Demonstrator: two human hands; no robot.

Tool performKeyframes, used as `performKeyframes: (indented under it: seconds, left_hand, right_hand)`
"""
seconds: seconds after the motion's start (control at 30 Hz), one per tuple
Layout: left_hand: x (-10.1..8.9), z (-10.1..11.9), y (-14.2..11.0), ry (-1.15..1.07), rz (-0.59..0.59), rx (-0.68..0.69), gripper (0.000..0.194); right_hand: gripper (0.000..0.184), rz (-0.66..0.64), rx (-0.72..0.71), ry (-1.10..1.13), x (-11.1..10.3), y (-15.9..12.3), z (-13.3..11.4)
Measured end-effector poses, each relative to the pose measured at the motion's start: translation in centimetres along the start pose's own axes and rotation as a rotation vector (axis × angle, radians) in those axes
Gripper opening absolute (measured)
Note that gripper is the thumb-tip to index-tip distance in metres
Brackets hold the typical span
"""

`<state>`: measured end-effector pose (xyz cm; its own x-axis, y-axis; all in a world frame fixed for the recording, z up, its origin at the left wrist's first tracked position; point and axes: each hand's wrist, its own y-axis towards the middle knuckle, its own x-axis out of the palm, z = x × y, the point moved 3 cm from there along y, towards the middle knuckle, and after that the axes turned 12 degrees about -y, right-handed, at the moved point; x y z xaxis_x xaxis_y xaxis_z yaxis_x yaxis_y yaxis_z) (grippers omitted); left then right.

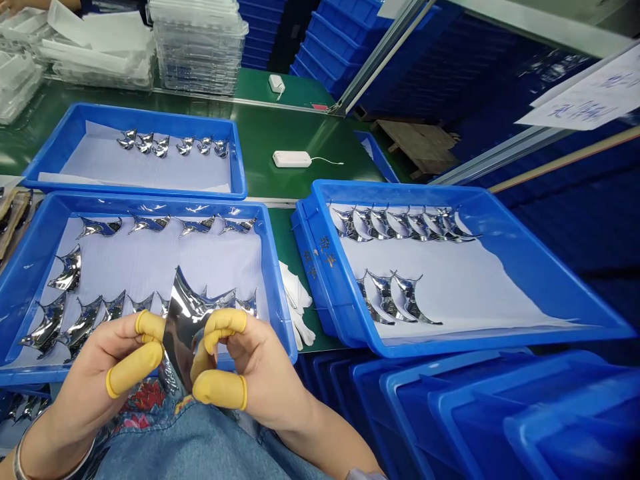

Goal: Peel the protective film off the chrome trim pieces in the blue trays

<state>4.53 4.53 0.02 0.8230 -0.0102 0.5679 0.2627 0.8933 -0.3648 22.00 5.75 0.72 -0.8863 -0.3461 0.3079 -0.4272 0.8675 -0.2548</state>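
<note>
Here, the left hand (107, 377) and right hand (255, 377) pinch a shiny metal piece (185, 327) between them. Its long axis looks roughly upright, just in front of the blue tray (276, 300).

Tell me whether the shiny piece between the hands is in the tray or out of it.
Out: the curved mirror-finish metal piece is pinched up between the left hand and right hand, in front of the blue tray.

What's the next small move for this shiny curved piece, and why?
Probably set the chrome piece down in the paper-lined blue tray: the left hand and right hand pinch it just above that tray, where similar pieces lie in rows.
</note>
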Motion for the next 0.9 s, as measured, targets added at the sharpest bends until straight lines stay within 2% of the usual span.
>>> performKeyframes:
  seconds: [0.1,0.23,0.33,0.5,0.57,0.7,0.8,0.9]
  left_hand:
    - [0.1,0.2,0.3,0.002,-0.022,0.037,0.014]
    - [0.6,-0.2,0.9,-0.135,-0.138,-0.019,0.016]
    - [0.5,-1.0,1.3,-0.207,-0.194,-0.079,0.019]
    - [0.3,-1.5,1.5,-0.218,-0.186,-0.097,0.024]
    - [0.2,-1.3,1.5,-0.221,-0.171,-0.082,0.025]
    - [0.0,-0.8,1.2,-0.216,-0.123,-0.033,0.026]
    - [-0.2,-0.6,0.4,-0.096,-0.051,0.019,0.025]
    - [-0.1,-0.2,-0.4,0.112,-0.015,0.121,0.008]
  right_hand:
    - [0.052,-0.054,-0.079,-0.096,-0.3,-0.3,-0.8]
    - [0.07,-0.179,-0.148,-0.004,-0.1,-0.4,-1.2]
    - [0.068,-0.229,-0.166,0.043,0.3,-0.3,-1.1]
    - [0.069,-0.215,-0.182,0.036,0.5,-0.2,-0.9]
    - [0.065,-0.195,-0.17,0.03,0.4,-0.2,-0.9]
    - [0.038,-0.109,-0.102,0.057,0.1,0.0,-0.6]
    - [0.022,-0.054,-0.104,0.039,-0.1,0.4,0.1]
    - [0.017,-0.001,-0.128,-0.092,-0.4,0.8,0.8]
